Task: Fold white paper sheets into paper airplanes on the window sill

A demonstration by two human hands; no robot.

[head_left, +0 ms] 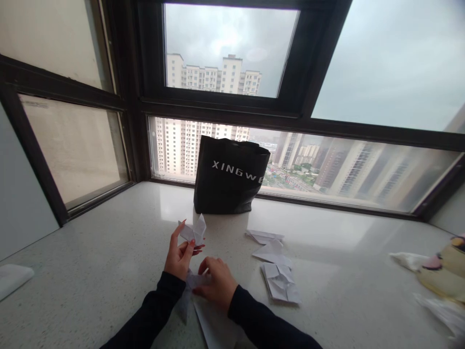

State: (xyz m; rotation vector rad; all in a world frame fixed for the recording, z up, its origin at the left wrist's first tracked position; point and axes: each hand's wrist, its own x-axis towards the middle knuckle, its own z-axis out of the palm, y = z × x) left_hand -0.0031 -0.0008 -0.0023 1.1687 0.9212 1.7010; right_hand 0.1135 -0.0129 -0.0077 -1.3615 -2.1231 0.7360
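The left grip (179, 258) grasps a pointed, folded white paper (197, 236); the right grip (221, 281) pinches another creased white paper (193, 281). Speckled white tabletop (109, 257) spreads leftward, its far edge meeting dark window frame (134, 126).

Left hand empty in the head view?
No, the left hand holds a folded white paper piece between its thumb and fingers.
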